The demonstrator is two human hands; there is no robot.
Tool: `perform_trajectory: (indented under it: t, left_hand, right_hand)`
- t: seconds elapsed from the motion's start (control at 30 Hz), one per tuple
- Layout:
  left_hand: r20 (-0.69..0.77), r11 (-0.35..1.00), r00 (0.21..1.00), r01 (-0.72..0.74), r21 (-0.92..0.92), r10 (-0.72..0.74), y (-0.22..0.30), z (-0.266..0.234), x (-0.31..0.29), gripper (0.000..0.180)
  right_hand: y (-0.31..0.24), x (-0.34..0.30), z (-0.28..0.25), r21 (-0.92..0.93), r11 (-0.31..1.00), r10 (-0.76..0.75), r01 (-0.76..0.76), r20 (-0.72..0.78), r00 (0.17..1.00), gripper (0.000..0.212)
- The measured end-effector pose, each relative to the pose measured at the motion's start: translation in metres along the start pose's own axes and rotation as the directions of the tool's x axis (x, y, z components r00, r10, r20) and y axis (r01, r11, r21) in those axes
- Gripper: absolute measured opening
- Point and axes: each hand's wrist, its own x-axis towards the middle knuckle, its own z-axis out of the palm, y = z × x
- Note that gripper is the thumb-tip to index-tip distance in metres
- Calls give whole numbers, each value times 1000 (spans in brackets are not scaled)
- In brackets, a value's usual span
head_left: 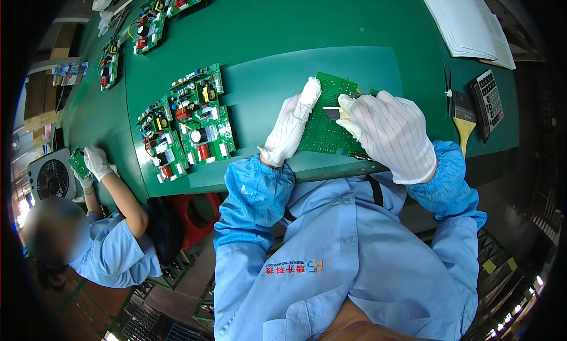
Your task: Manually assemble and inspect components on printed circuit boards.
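Note:
A green circuit board (322,125), its underside dotted with solder joints facing up, is tilted in front of me at the table's near edge. My left hand (290,124), in a white striped glove, grips the board's left edge with the thumb near its top corner. My right hand (390,128), gloved alike, is closed over the board's right part. Between its thumb and fingers sits a small flat dark tool (333,113) with a pale strip; its exact kind is hard to make out. The right hand hides the board's right side.
Assembled circuit boards (204,119) lie to the left on the green table (283,22), with several more at the far left. Papers (463,25), a brush (464,119) and a calculator (489,105) lie at right. A co-worker (118,235) holds a board near a fan (52,177).

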Motion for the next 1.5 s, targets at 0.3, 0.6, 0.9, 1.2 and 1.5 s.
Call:
perform_trajectory:
  t: [0.3, 0.6, 0.9, 1.2, 1.5]
  left_hand:
    - [-12, 999, 999, 33, 30, -33, 9, 1, -2, 59]
    - [23, 996, 1000, 18, 84, -20, 3, 0, -2, 53]
    - [-11, 998, 1000, -10, 58, 10, -6, 1, 0, 55]
    - [-27, 991, 996, 83, -102, -86, 9, 5, 0, 63]
    - [-123, 991, 992, -25, -133, 9, 9, 9, -3, 60]
  right_hand:
    - [2, 0, 1, -2, 1000, -5, 5, 3, 1000, 30]
    - [4, -4, 14, -31, 999, -22, 19, -110, 994, 33]
    - [5, -2, 4, 66, 998, 3, 0, -51, 999, 29]
    - [5, 11, -8, -100, 993, -60, 59, -12, 998, 17]
    - [-2, 10, 8, 165, 983, 99, -84, -88, 991, 14]
